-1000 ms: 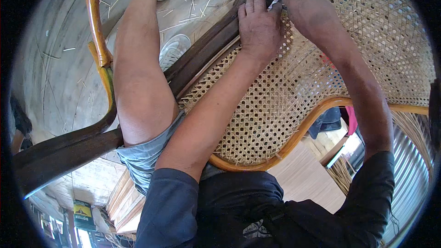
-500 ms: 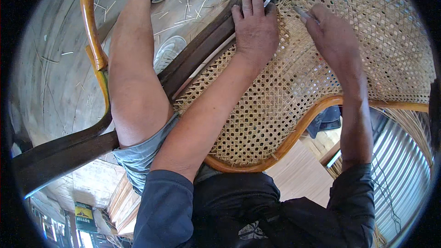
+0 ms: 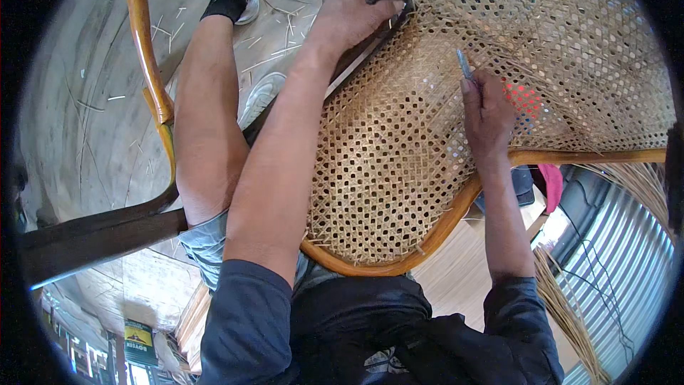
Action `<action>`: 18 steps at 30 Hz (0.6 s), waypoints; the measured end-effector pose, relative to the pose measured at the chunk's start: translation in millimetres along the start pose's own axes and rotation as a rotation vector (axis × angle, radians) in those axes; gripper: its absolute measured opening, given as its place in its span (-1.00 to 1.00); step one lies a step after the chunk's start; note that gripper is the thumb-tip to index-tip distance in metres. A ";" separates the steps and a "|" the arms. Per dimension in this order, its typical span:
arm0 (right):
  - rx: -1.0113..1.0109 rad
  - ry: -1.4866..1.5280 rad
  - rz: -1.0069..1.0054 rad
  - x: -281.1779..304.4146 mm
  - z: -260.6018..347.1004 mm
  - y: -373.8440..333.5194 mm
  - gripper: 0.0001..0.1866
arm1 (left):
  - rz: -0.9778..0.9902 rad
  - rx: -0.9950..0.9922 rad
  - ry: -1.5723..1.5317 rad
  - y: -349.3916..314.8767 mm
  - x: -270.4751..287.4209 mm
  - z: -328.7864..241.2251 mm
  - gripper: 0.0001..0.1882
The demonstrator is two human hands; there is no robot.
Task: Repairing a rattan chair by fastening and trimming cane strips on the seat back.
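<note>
A woven cane panel (image 3: 385, 164) spreads before me, bordered at the near side by a curved, glossy brown frame rail (image 3: 434, 242). Along its far left edge runs a dark frame bar (image 3: 363, 57). My left hand (image 3: 353, 18) is at the top end of that bar, by a bound joint, with fingers bent and pressed together; what they pinch, if anything, is hidden. Above the panel, my right hand (image 3: 490, 114) is closed round a slim grey metal tool (image 3: 464, 64), its narrow tip pointing up and away, apart from my left hand.
A glossy curved pole (image 3: 146, 43) and a dark beam (image 3: 107, 235) stand at the left. Cane scraps litter the floor (image 3: 85, 142) around my outstretched leg. Long cane strands (image 3: 570, 314) lie by corrugated metal sheeting (image 3: 627, 264) at lower right.
My left hand has moved left, off the cane panel's edge to the bar's end, its fingers curling. My right hand has drawn back toward me and left with the metal tool.
</note>
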State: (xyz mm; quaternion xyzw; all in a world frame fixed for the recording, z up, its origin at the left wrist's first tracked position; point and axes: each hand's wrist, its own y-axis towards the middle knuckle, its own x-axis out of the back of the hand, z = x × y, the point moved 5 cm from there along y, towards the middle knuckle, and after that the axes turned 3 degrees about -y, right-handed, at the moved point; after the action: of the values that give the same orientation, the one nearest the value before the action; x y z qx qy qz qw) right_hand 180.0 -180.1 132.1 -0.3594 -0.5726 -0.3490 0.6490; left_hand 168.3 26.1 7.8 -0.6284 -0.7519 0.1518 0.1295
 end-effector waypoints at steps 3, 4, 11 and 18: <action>-0.021 0.013 -0.021 -4.9 13.2 2.9 -0.79 | 0.004 -0.134 0.031 20.4 -3.0 24.5 -0.42; -0.043 0.005 -0.039 -4.2 10.9 3.1 -0.79 | 0.008 -0.133 0.030 19.2 -12.5 27.2 -0.42; 0.007 0.034 -0.092 -6.4 6.4 3.2 -0.79 | -0.175 -0.256 0.195 24.2 -18.9 26.6 -0.54; -0.009 -0.061 -0.058 -10.0 9.1 3.5 -0.80 | -0.203 -0.270 0.231 24.2 -18.1 25.4 -0.45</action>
State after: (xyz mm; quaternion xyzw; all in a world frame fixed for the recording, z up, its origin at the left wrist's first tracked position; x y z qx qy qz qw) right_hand 177.6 -170.0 122.7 -0.3559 -0.6009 -0.3592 0.6190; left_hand 183.6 10.6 -25.1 -0.5744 -0.8050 -0.0371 0.1441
